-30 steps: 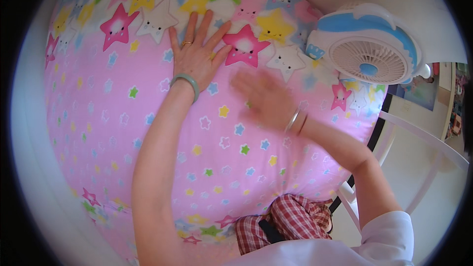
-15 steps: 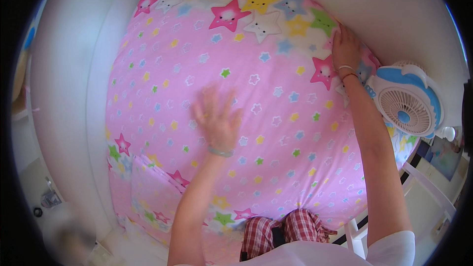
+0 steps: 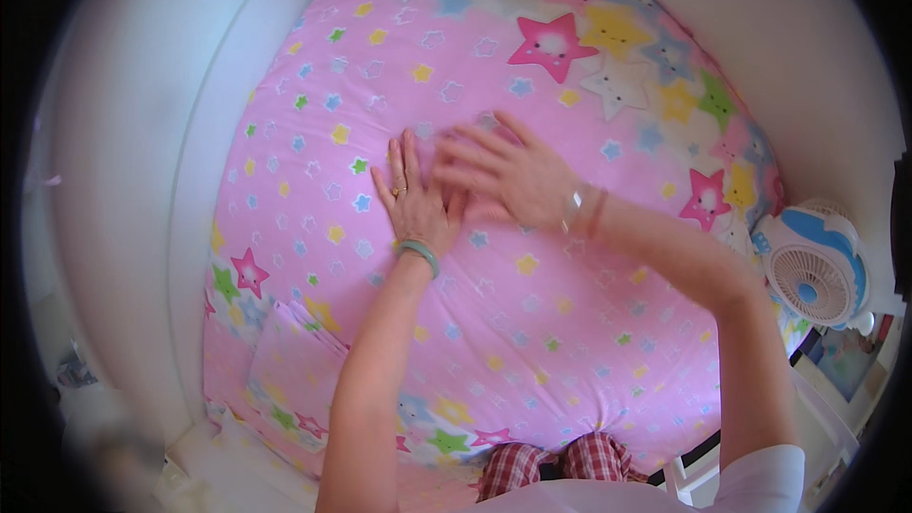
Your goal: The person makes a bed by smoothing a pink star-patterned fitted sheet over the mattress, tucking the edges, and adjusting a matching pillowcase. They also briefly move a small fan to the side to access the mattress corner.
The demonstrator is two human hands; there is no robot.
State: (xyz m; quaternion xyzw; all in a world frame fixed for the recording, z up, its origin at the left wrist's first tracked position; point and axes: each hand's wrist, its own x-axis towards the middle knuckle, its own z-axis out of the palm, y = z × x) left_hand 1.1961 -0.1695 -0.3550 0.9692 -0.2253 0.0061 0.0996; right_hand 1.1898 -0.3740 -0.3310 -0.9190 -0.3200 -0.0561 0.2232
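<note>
A pink bed sheet [image 3: 532, 313] printed with many coloured stars covers the mattress before me. My left hand [image 3: 418, 204] lies on it, palm down with fingers spread, a ring on one finger and a green bangle at the wrist. Just right of it, my right hand [image 3: 518, 176] is blurred by motion, its fingers stretched out toward the left hand and holding nothing. Whether the right palm touches the sheet I cannot tell. Creases run through the fabric around both hands.
A folded piece of matching pink cloth [image 3: 294, 356] lies at the near left. At the right edge stands a small white and blue fan [image 3: 812, 271]. White walls [image 3: 788, 47] border the bed, and a white chair-like frame [image 3: 826, 418] is at the lower right.
My right hand has left the sheet's far right edge and swung left to beside my left hand. The left hand, blurred before, now rests flat. The view has shifted a little.
</note>
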